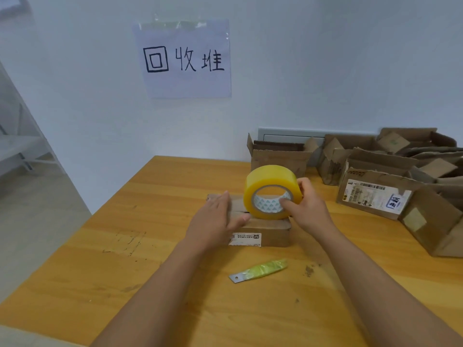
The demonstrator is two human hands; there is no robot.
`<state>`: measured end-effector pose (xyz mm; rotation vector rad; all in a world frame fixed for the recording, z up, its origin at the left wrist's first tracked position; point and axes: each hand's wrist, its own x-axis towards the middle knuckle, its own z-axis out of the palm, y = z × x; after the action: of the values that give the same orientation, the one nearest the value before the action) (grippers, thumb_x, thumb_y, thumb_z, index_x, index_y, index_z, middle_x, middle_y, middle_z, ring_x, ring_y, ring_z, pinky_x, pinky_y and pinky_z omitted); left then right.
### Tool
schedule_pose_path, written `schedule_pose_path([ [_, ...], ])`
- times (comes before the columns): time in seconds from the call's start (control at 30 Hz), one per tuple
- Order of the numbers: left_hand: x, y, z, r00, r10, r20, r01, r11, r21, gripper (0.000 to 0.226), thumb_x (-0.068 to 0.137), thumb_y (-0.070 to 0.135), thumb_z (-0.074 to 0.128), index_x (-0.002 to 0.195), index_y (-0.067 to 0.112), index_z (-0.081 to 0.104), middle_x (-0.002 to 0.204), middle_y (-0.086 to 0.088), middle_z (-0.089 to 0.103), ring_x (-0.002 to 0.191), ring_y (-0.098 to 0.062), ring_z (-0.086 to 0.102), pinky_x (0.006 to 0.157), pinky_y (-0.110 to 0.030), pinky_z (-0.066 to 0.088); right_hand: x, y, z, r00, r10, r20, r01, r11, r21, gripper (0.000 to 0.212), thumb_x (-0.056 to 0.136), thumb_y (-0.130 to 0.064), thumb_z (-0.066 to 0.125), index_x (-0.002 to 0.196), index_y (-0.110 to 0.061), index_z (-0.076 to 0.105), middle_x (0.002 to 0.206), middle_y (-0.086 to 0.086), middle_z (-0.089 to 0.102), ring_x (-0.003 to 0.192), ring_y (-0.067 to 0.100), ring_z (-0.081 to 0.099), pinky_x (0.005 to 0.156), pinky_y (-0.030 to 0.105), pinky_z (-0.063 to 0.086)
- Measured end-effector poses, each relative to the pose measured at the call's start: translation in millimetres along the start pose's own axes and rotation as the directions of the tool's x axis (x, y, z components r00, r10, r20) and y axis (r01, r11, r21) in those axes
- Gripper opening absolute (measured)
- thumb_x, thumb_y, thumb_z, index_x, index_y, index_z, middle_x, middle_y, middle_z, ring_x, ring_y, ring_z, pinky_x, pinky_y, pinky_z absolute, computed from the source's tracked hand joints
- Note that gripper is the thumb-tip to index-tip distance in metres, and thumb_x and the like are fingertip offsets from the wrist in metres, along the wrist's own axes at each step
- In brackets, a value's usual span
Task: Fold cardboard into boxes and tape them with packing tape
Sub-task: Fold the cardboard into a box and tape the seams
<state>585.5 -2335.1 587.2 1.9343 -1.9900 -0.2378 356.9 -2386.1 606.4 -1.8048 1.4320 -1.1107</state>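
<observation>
A small closed cardboard box (271, 234) with a white label on its near side lies in the middle of the wooden table (125, 284). My left hand (215, 222) lies flat on the box's top, fingers straight. My right hand (304, 207) grips a yellow roll of packing tape (265, 181), thumb inside the core and fingers over the outer rim. The roll stands on edge on the right part of the box top.
A small cutter (259, 270) with a yellow-green wrapped handle lies on the table in front of the box. Several opened, used cardboard boxes (373, 194) crowd the back right of the table. A paper sign (185, 58) hangs on the wall. The table's left edge drops to the floor.
</observation>
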Motion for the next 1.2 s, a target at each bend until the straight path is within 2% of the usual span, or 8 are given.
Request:
schedule_pose_path([
  [0.3, 5, -3, 2, 0.995, 0.062, 0.076, -0.071, 0.991, 0.117, 0.093, 0.086, 0.074, 0.008, 0.159, 0.016, 0.004, 0.167, 0.0, 0.003, 0.153, -0.012, 0.001, 0.124, -0.03, 0.002, 2, 13, -29, 0.987, -0.08, -0.137, 0.077, 0.997, -0.028, 0.042, 0.089, -0.012, 0.068, 0.127, -0.019, 0.052, 0.105, 0.005, 0.061, 0.093, 0.024, 0.058, 0.073, 0.035, 0.047],
  [0.43, -8, -4, 13, 0.987, 0.064, -0.147, -0.039, 0.985, 0.167, 0.099, 0.088, 0.076, -0.005, 0.154, 0.012, 0.031, 0.161, -0.005, 0.029, 0.15, -0.018, 0.022, 0.121, -0.03, 0.012, -5, 19, -18, 0.993, 0.091, -0.076, -0.071, 0.968, 0.24, 0.024, 0.09, -0.016, 0.069, 0.106, -0.026, 0.055, 0.101, -0.001, 0.064, 0.095, 0.02, 0.064, 0.071, 0.043, 0.058],
  [0.53, -21, -6, 26, 0.969, 0.015, -0.246, 0.019, 0.99, 0.137, 0.092, 0.096, 0.069, 0.001, 0.144, 0.007, 0.05, 0.151, -0.009, 0.047, 0.143, -0.021, 0.038, 0.117, -0.033, 0.025, -10, 25, -11, 0.982, 0.189, -0.013, -0.17, 0.91, 0.377, 0.023, 0.09, -0.021, 0.07, 0.106, -0.029, 0.056, 0.108, 0.001, 0.065, 0.099, 0.021, 0.066, 0.073, 0.047, 0.062],
  [0.67, -26, -6, 26, 0.977, 0.016, -0.211, 0.016, 0.988, 0.152, 0.098, 0.088, 0.072, -0.01, 0.154, 0.013, 0.031, 0.161, -0.002, 0.03, 0.151, -0.015, 0.019, 0.119, -0.026, 0.001, -12, 24, -3, 0.976, 0.216, -0.004, -0.192, 0.879, 0.435, 0.02, 0.093, -0.023, 0.068, 0.103, -0.033, 0.053, 0.111, 0.003, 0.064, 0.098, 0.021, 0.066, 0.07, 0.043, 0.062],
  [0.77, -27, -3, 21, 0.977, 0.009, -0.214, 0.015, 0.994, 0.11, 0.095, 0.085, 0.072, -0.006, 0.156, 0.016, 0.022, 0.163, 0.0, 0.026, 0.152, -0.013, 0.013, 0.12, -0.026, -0.002, -14, 21, -1, 0.974, 0.226, -0.013, -0.196, 0.873, 0.447, 0.021, 0.093, -0.023, 0.067, 0.101, -0.034, 0.051, 0.11, 0.0, 0.064, 0.096, 0.018, 0.066, 0.07, 0.04, 0.062],
  [0.93, -26, -4, 21, 0.983, 0.063, -0.171, -0.02, 0.97, 0.242, 0.085, 0.091, 0.065, -0.002, 0.142, 0.019, 0.048, 0.162, -0.006, 0.028, 0.152, -0.02, 0.016, 0.12, -0.029, -0.006, -15, 20, -1, 0.976, 0.217, -0.029, -0.184, 0.884, 0.429, 0.021, 0.093, -0.023, 0.067, 0.098, -0.035, 0.05, 0.105, -0.004, 0.063, 0.095, 0.018, 0.066, 0.067, 0.037, 0.061],
  [1.03, -26, 1, 21, 0.978, 0.092, -0.188, -0.035, 0.957, 0.289, 0.077, 0.099, 0.055, 0.009, 0.133, 0.009, 0.061, 0.152, -0.011, 0.044, 0.145, -0.024, 0.036, 0.12, -0.03, 0.008, -15, 19, 0, 0.976, 0.214, -0.03, -0.181, 0.886, 0.427, 0.022, 0.093, -0.023, 0.067, 0.099, -0.035, 0.049, 0.105, -0.005, 0.063, 0.095, 0.016, 0.066, 0.066, 0.036, 0.061],
  [1.2, -18, -1, 23, 0.982, 0.084, -0.168, -0.045, 0.973, 0.226, 0.084, 0.092, 0.055, -0.004, 0.149, 0.012, 0.041, 0.157, -0.007, 0.038, 0.148, -0.018, 0.028, 0.121, -0.028, 0.005, -20, 19, 4, 0.974, 0.225, -0.026, -0.193, 0.882, 0.43, 0.031, 0.09, -0.024, 0.072, 0.109, -0.027, 0.048, 0.104, -0.005, 0.063, 0.092, 0.015, 0.066, 0.062, 0.032, 0.06],
])
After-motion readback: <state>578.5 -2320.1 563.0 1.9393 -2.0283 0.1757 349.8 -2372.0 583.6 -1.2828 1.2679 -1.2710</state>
